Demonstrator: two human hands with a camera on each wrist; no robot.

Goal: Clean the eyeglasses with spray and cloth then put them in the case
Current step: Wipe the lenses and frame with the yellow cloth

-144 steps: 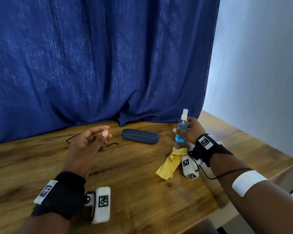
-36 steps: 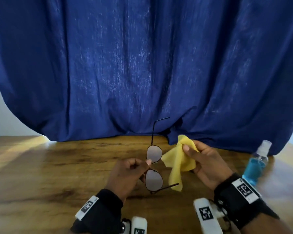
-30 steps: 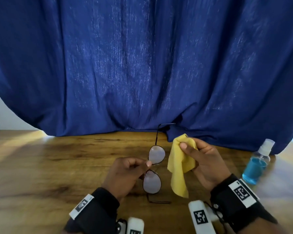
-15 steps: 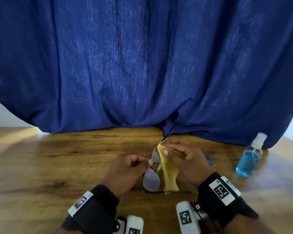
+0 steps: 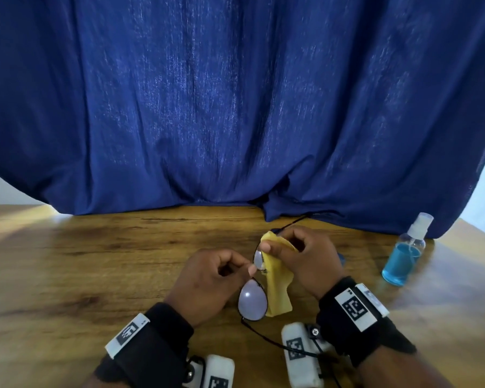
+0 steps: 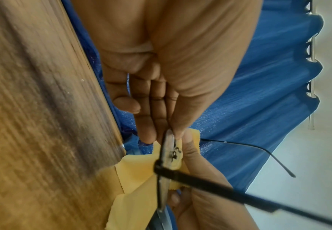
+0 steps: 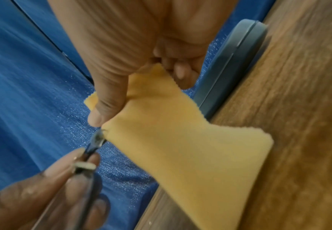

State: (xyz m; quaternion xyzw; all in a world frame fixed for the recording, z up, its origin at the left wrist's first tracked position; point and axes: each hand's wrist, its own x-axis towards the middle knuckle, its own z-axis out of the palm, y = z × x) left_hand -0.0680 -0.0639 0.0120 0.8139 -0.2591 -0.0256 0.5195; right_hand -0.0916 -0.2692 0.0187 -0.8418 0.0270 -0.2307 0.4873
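Note:
My left hand pinches the bridge of the thin black eyeglasses and holds them upright above the table, one lens above the other. My right hand grips the yellow cloth and pinches it around the upper lens, thumb on the near side. The rest of the cloth hangs down beside the lower lens. In the left wrist view the frame stands edge-on against the cloth. The right wrist view shows the cloth and the closed dark blue case behind it, mostly hidden in the head view.
A clear spray bottle of blue liquid with a white nozzle stands at the right on the wooden table. A dark blue curtain hangs along the table's far edge. White wrist devices hang below both wrists.
My right hand brought the yellow cloth from beside the glasses onto the upper lens and closed on it. The left hand kept its pinch on the bridge; the spray bottle stayed at the right.

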